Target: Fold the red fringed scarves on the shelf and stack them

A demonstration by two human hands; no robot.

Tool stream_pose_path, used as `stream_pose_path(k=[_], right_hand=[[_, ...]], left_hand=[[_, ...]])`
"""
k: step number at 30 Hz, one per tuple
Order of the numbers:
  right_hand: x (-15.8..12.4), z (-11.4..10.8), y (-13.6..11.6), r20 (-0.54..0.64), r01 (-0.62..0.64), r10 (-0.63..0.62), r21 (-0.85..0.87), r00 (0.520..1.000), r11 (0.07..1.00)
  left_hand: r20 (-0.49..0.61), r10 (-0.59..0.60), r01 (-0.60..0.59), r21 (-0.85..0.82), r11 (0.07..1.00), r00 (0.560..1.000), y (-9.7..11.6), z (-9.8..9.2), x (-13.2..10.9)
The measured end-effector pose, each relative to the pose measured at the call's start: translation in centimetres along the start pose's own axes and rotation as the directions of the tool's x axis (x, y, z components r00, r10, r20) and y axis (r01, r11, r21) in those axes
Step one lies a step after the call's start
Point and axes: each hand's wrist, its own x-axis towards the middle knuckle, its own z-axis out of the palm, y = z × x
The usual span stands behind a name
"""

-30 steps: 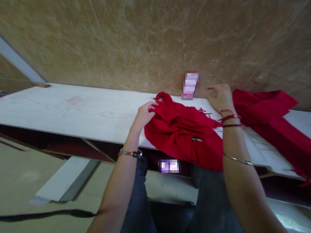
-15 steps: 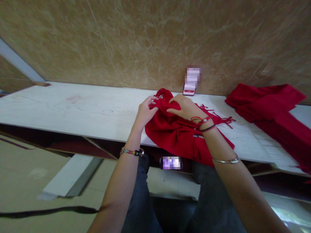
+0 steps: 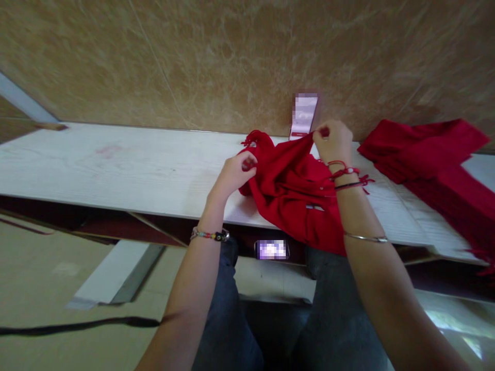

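Observation:
A red fringed scarf [image 3: 294, 196] lies bunched on a pale wooden tabletop [image 3: 127, 170], with its lower part hanging over the front edge onto my lap. My left hand [image 3: 235, 172] is closed on the scarf's left edge near the tassels. My right hand [image 3: 333, 141] pinches the scarf's upper edge and holds it raised and stretched to the right. Both wrists wear bracelets.
A pile of more red scarves [image 3: 433, 159] lies at the right end of the table. A small upright card [image 3: 303, 116] leans on the marbled brown wall behind. A blurred phone-like object [image 3: 271, 249] rests on my lap. A white board [image 3: 112, 278] and dark cable [image 3: 77, 325] lie on the floor.
My right hand came from the far right to meet the left hand at the scarf's corner, then pulled the edge up and to the right. The left hand kept its grip.

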Motion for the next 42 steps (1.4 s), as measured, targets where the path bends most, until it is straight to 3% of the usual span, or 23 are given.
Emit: stream_pose_path(k=[4, 10, 12, 17, 19, 20, 22, 24, 25, 26, 28, 31, 35, 42], right_hand=[[0.1, -0.6, 0.8, -0.055, -0.031, 0.031, 0.002, 0.998, 1.000], [0.7, -3.0, 1.3, -0.226, -0.156, 0.142, -0.043, 0.964, 0.987], [1.2, -4.2, 3.1, -0.338, -0.255, 0.226, -0.043, 0.914, 0.966], [1.4, -6.6, 9.8, -0.551, -0.607, 0.476, -0.071, 0.685, 0.792], [1.0, -7.0, 11.0, -0.455, -0.665, 0.543, -0.161, 0.705, 0.729], [0.8, -7.0, 11.0, -0.374, -0.652, 0.557, -0.208, 0.742, 0.729], [0.3, -6.5, 9.5, -0.190, -0.508, 0.471, -0.270, 0.861, 0.818], [-0.2, -5.4, 6.5, -0.012, -0.197, 0.201, -0.260, 0.980, 0.945], [-0.6, -4.7, 4.7, 0.117, -0.001, 0.023, -0.188, 0.993, 0.982], [-1.1, -3.8, 2.9, 0.235, 0.158, -0.134, -0.085, 0.963, 0.984], [-2.4, -1.7, -0.5, 0.377, 0.338, -0.344, 0.085, 0.860, 0.937], [-4.6, 1.0, -3.6, 0.436, 0.389, -0.402, 0.124, 0.805, 0.913], [-5.6, 2.8, -4.4, 0.444, 0.423, -0.415, 0.087, 0.794, 0.902], [-2.5, 2.0, -2.8, 0.230, 0.230, -0.273, 0.197, 0.934, 0.953]], left_hand=[[0.069, -0.076, 0.058, 0.240, 0.969, 0.995, 0.2, 0.6, 0.0], [-0.115, -0.205, 0.233, 0.351, 0.907, 0.972, 0.6, -0.3, 0.1], [-0.187, -0.262, 0.313, 0.346, 0.885, 0.947, 0.2, -1.1, 0.1], [-0.312, -0.306, 0.393, 0.271, 0.879, 0.900, -1.8, -2.7, -0.1], [-0.325, -0.268, 0.353, 0.238, 0.905, 0.907, -2.4, -2.8, 0.0], [-0.319, -0.240, 0.319, 0.224, 0.921, 0.917, -2.5, -2.8, 0.0], [-0.290, -0.174, 0.237, 0.197, 0.951, 0.941, -2.3, -2.4, 0.1], [-0.261, -0.107, 0.155, 0.168, 0.974, 0.959, -1.5, -2.0, 0.3], [-0.252, -0.081, 0.122, 0.151, 0.981, 0.964, -1.0, -1.7, 0.4], [-0.245, -0.056, 0.092, 0.135, 0.987, 0.968, -0.5, -1.5, 0.4], [-0.236, -0.007, 0.034, 0.108, 0.994, 0.972, 0.4, -1.1, 0.4], [-0.236, 0.070, -0.053, 0.081, 0.995, 0.969, 1.4, -0.9, 0.3], [-0.256, 0.109, -0.092, 0.077, 0.993, 0.960, 1.4, -0.9, 0.1], [-0.145, -0.064, 0.112, 0.347, 0.931, 0.987, 0.0, -0.8, -0.3]])
